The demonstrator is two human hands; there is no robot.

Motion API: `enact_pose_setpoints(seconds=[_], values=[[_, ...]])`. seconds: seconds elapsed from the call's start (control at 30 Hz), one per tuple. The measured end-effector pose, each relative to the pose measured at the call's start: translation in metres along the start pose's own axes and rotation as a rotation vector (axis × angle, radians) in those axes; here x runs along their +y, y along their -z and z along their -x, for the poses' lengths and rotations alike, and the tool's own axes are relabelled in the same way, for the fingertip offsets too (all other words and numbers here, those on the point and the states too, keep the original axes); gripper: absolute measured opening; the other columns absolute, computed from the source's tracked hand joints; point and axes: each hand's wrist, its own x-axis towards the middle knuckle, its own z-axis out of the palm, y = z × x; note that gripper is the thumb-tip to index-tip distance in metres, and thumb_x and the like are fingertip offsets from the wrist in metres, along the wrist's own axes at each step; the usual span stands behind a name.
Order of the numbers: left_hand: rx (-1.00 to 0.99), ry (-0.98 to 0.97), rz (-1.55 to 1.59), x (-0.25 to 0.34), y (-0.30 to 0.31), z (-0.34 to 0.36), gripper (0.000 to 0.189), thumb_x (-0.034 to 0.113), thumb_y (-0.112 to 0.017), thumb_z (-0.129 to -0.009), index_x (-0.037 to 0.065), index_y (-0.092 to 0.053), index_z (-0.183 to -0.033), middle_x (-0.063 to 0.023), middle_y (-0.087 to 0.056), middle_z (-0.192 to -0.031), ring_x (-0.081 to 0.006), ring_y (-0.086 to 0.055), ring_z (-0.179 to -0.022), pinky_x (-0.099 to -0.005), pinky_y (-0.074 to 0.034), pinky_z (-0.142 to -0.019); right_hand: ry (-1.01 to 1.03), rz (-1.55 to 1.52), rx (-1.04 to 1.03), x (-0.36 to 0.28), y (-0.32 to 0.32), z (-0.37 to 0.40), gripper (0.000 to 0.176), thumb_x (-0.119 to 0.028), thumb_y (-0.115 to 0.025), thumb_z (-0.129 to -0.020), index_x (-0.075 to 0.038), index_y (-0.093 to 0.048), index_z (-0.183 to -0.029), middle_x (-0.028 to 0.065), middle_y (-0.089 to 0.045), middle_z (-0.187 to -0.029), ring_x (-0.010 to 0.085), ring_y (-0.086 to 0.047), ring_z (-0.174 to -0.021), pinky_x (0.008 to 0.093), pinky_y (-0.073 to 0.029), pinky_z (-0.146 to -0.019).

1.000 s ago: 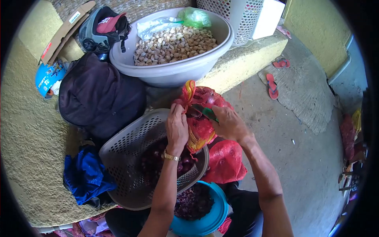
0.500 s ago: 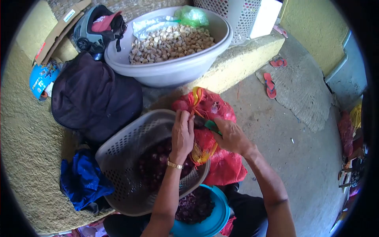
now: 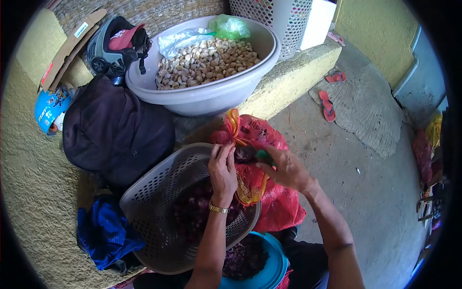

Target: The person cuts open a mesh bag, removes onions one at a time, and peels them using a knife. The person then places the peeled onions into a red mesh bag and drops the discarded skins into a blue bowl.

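Observation:
A red mesh sack (image 3: 279,209) with yellow and orange netting at its gathered neck stands in front of me. My left hand (image 3: 223,176), wearing a gold watch band, pinches the netting near that neck. My right hand (image 3: 287,169) is closed round a green handle (image 3: 263,156), apparently a knife's; the blade cannot be made out. Dark red onions (image 3: 244,154) show at the sack between my hands. Below my left hand is a grey-brown perforated basket (image 3: 149,192) with red onions inside. A turquoise basin (image 3: 280,251) near my legs holds dark purple peels.
A large grey tub (image 3: 202,103) of garlic-like cloves stands on the ledge behind. At left are a black bag (image 3: 115,127), a blue cloth (image 3: 106,233), a blue helmet (image 3: 47,108) and a grey helmet (image 3: 108,50). Red flip-flops (image 3: 327,107) lie on the concrete floor.
The view has tilted up slightly, so things sit lower. My right hand has turned a little and its fingers blur; the green handle shows less. The left hand keeps hold of the netting.

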Motion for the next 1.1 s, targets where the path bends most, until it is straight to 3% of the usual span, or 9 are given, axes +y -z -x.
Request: enact_pose_setpoints(seconds=[0.07, 0.13, 0.27, 0.43, 0.87, 1.1], values=[[0.017, 0.007, 0.021, 0.001, -0.001, 0.001, 0.014, 0.0, -0.055, -0.091, -0.005, -0.062, -0.102, -0.0184, -0.058, -0.091, -0.034, -0.061, -0.081, -0.0413, -0.048, -0.071, -0.096, -0.011, -0.041, -0.009, 0.006, -0.004, 0.024, -0.019, -0.064, -0.089, -0.004, -0.054, -0.104, 0.0182, -0.063, -0.074, 0.0404, -0.062, -0.069, 0.0472, -0.048, -0.062], [0.045, 0.002, 0.043, 0.0, -0.001, 0.002, 0.013, 0.001, -0.055, -0.091, -0.005, -0.063, -0.1, -0.0172, -0.058, -0.089, -0.0324, -0.061, -0.079, -0.04, -0.048, -0.069, -0.049, 0.289, 0.214, -0.009, 0.004, -0.011, 0.02, -0.024, -0.06, -0.093, -0.006, -0.057, -0.102, 0.0173, -0.063, -0.069, 0.0395, -0.062, -0.064, 0.0482, -0.048, -0.058], [0.052, -0.012, 0.022, -0.001, -0.001, 0.004, 0.013, 0.0, -0.055, -0.091, -0.005, -0.063, -0.1, -0.0177, -0.059, -0.092, -0.0334, -0.062, -0.081, -0.0391, -0.05, -0.071, 0.001, 0.322, 0.16, -0.015, -0.004, -0.034, 0.02, -0.028, -0.056, -0.095, -0.009, -0.058, -0.101, 0.0176, -0.063, -0.069, 0.0385, -0.062, -0.063, 0.0486, -0.048, -0.057], [0.03, -0.003, 0.05, 0.0, 0.001, 0.006, 0.015, -0.004, -0.054, -0.089, -0.005, -0.061, -0.102, -0.0188, -0.059, -0.096, -0.0372, -0.063, -0.086, -0.0416, -0.05, -0.073, 0.118, 0.498, 0.086, -0.009, -0.013, -0.049, 0.023, -0.03, -0.057, -0.093, -0.009, -0.055, -0.085, 0.0137, -0.061, -0.062, 0.0329, -0.064, -0.06, 0.0443, -0.049, -0.053], [0.009, -0.03, -0.007, -0.003, -0.001, 0.009, 0.017, -0.004, -0.056, -0.087, -0.005, -0.062, -0.103, -0.0169, -0.06, -0.095, -0.0343, -0.063, -0.086, -0.0395, -0.05, -0.074, 0.099, 0.564, 0.071, -0.007, -0.022, -0.052, 0.023, -0.032, -0.057, -0.093, -0.009, -0.055, -0.087, 0.0129, -0.063, -0.064, 0.0313, -0.066, -0.062, 0.0429, -0.049, -0.053], [0.021, -0.072, -0.073, 0.0, 0.002, 0.008, 0.016, -0.004, -0.058, -0.085, -0.005, -0.063, -0.101, -0.0167, -0.06, -0.092, -0.035, -0.062, -0.084, -0.0393, -0.049, -0.072, 0.005, 0.458, 0.056, -0.006, -0.015, -0.051, 0.022, -0.031, -0.055, -0.096, -0.01, -0.056, -0.09, 0.0158, -0.061, -0.063, 0.0361, -0.064, -0.062, 0.0459, -0.049, -0.055]])
